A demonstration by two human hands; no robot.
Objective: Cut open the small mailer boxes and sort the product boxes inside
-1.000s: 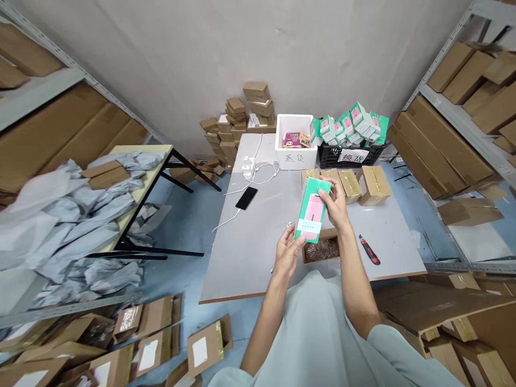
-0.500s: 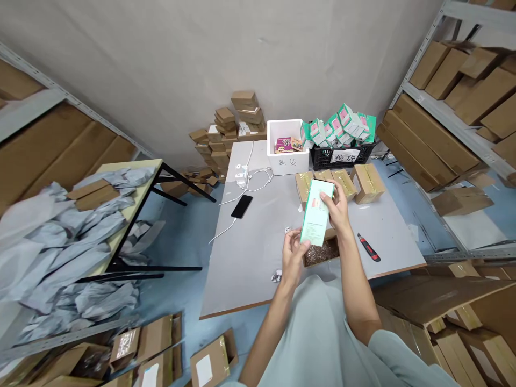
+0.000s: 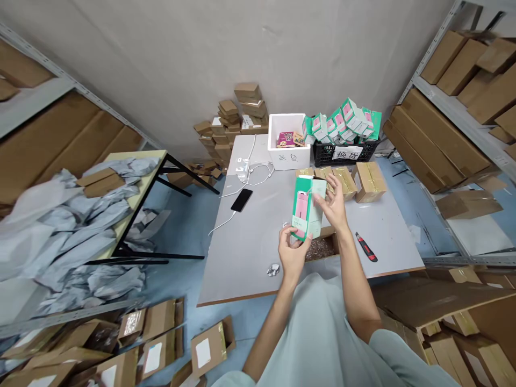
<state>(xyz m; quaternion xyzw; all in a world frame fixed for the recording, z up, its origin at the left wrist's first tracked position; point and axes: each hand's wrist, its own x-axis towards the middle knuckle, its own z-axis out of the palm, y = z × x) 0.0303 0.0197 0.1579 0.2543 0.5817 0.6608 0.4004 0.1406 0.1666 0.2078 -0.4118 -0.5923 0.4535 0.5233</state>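
Between my two hands, above the table, is a green and white product box [image 3: 301, 207] with a pink item printed on its front. My left hand [image 3: 293, 252] grips its lower end, thumb on the near corner. My right hand [image 3: 334, 204] holds the upper right edge with thumb and fingers; the box's top there looks dark. Below the box stands an open cardboard carton [image 3: 337, 244] with crinkly packing material inside, partly hidden by the box and my right forearm. Right of my forearm lies a red and black box cutter [image 3: 366, 247].
At the table's back are a white foam bin [image 3: 289, 161] and a black crate [image 3: 322, 156] heaped with similar green boxes. Closed cartons [image 3: 370, 181] stand before them. A phone [image 3: 242, 200] with a white cable lies left. A crumpled scrap [image 3: 273, 270] lies near the front edge.
The product box has been turned, so its green front with the pink picture now shows beside the pale side. Both hands keep hold of it; my right hand's fingers have shifted along the edge.
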